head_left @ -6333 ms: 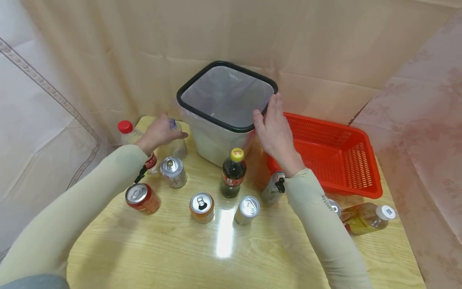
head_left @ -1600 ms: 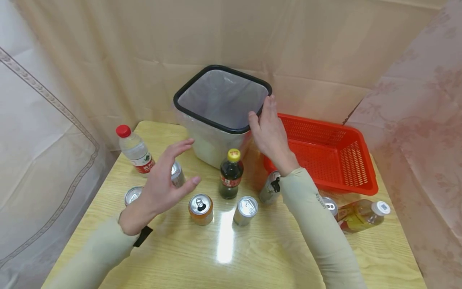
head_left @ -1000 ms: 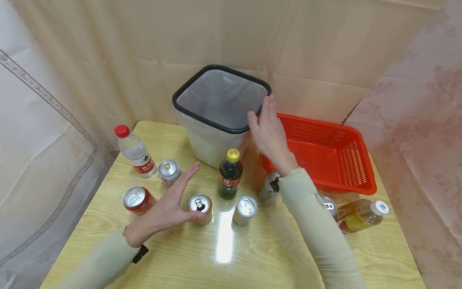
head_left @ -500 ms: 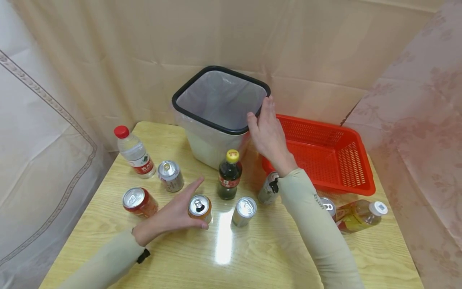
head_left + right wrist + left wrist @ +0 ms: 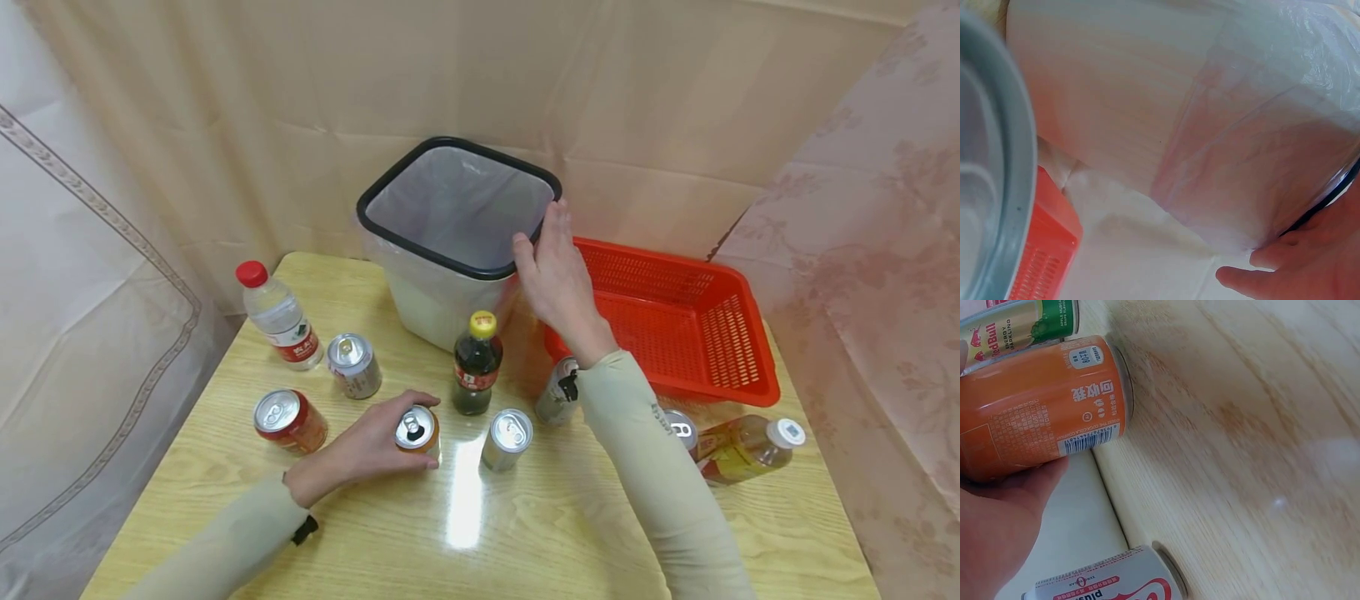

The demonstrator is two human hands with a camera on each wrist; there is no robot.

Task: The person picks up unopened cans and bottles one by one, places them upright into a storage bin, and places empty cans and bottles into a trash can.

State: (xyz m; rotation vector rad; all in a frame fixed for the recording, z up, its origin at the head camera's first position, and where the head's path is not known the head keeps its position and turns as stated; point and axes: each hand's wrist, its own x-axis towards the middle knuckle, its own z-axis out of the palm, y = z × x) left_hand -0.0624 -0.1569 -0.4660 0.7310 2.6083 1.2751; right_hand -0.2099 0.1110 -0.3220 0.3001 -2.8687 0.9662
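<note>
In the head view my left hand (image 5: 375, 442) curls its fingers and thumb round an orange soda can (image 5: 417, 432) that stands upright on the table. The left wrist view shows the orange soda can (image 5: 1041, 403) close up, its label and barcode facing the camera. My right hand (image 5: 561, 283) rests with straight fingers against the black rim of a white trash bin (image 5: 431, 304) lined with a clear bag. In the right wrist view fingers of my right hand (image 5: 1310, 262) touch the bin's rim; a blurred can lid (image 5: 1004, 156) fills the left edge.
Around stand a red can (image 5: 292, 423), silver cans (image 5: 354, 367) (image 5: 507, 440) (image 5: 558, 392), a red-capped water bottle (image 5: 281, 317) and a yellow-capped cola bottle (image 5: 477, 371). On the right are a red basket (image 5: 738, 333), another can (image 5: 681, 429) and a white-capped tea bottle (image 5: 750, 450).
The bottle that stood under my left hand beside the bin is gone from the table. My left hand has come down and closed its fingers on the orange can. The right hand stays put.
</note>
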